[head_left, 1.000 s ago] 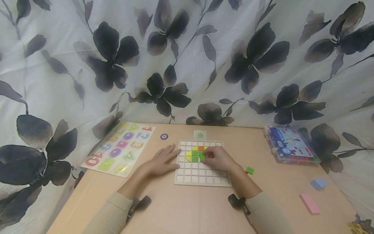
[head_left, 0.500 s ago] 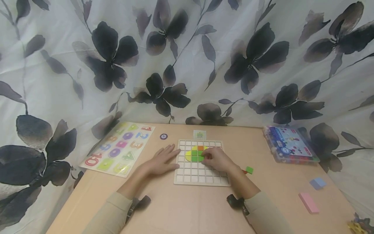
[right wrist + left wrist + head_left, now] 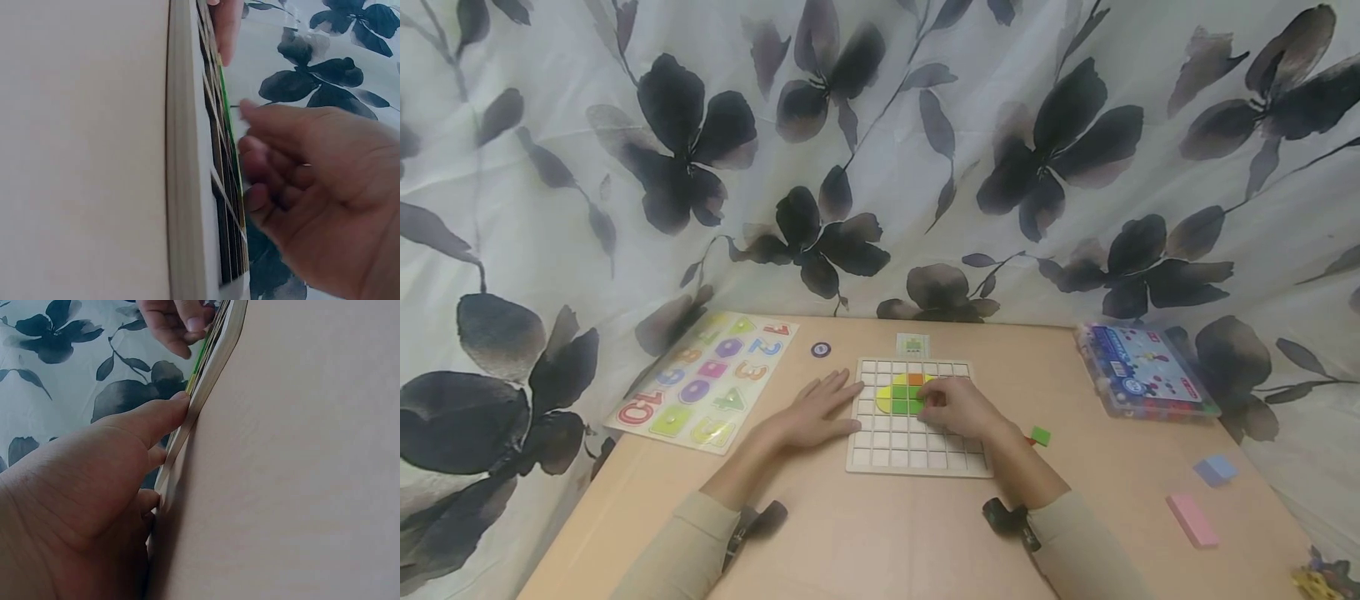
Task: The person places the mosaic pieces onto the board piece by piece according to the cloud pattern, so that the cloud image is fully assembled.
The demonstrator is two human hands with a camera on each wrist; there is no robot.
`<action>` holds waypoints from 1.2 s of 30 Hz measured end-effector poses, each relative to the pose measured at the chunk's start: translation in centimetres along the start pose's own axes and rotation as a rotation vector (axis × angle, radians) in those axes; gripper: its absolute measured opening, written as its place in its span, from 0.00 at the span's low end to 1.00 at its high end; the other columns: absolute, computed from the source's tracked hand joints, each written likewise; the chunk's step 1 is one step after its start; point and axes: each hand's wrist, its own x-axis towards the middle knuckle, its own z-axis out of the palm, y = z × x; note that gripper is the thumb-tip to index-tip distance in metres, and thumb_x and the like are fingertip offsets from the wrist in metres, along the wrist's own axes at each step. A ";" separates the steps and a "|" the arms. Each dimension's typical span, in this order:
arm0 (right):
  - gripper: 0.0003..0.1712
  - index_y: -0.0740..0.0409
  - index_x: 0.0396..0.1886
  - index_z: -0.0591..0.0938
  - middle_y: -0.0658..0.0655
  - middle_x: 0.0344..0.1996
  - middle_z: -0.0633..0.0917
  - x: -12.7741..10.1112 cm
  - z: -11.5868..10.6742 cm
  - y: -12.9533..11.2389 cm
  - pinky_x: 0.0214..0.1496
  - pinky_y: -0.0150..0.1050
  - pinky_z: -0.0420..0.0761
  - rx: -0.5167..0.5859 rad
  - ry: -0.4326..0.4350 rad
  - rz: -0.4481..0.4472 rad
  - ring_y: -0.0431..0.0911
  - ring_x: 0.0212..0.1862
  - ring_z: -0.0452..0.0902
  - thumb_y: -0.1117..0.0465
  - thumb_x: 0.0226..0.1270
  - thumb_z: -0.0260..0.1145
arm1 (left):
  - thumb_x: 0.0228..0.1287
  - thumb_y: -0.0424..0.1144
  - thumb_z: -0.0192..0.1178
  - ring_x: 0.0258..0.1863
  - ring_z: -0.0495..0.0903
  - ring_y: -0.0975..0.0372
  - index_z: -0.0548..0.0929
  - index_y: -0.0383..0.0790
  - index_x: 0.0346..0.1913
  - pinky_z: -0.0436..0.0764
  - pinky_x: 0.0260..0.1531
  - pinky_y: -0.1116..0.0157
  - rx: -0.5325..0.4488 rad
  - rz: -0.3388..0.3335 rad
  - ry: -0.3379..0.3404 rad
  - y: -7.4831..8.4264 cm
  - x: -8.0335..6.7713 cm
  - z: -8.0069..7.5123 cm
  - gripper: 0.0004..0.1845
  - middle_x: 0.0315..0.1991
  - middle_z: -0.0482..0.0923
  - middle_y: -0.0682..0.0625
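Grid board (image 3: 880,460) near sheet (image 3: 709,387) reading "10".

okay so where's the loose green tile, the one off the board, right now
In the head view, the green tile lies on the table, right of the grid board, just past the person's right forearm.
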 end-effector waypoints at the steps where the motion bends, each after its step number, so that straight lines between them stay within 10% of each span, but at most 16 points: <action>1: 0.16 0.55 0.51 0.89 0.47 0.31 0.82 0.0 -0.3 0.0 0.36 0.33 0.76 0.004 0.003 -0.003 0.43 0.37 0.75 0.61 0.63 0.78 | 0.75 0.65 0.55 0.86 0.38 0.47 0.56 0.54 0.84 0.39 0.83 0.43 0.001 0.001 0.000 0.0 0.0 0.0 0.42 0.86 0.40 0.41; 19: 0.24 0.49 0.62 0.85 0.54 0.49 0.87 -3.3 -10.2 3.2 0.51 0.43 0.79 -0.013 0.016 0.036 0.50 0.48 0.78 0.57 0.67 0.74 | 0.75 0.65 0.54 0.86 0.39 0.47 0.56 0.53 0.84 0.38 0.83 0.42 0.025 0.008 -0.001 -0.1 0.1 0.1 0.42 0.86 0.40 0.41; 36: 0.18 0.61 0.56 0.87 0.62 0.48 0.89 -6.1 -13.7 8.4 0.49 0.33 0.83 -0.016 -0.058 0.009 0.50 0.47 0.82 0.69 0.67 0.72 | 0.75 0.65 0.54 0.86 0.38 0.48 0.56 0.54 0.84 0.39 0.83 0.43 0.024 0.000 -0.002 0.0 0.0 0.1 0.42 0.86 0.40 0.42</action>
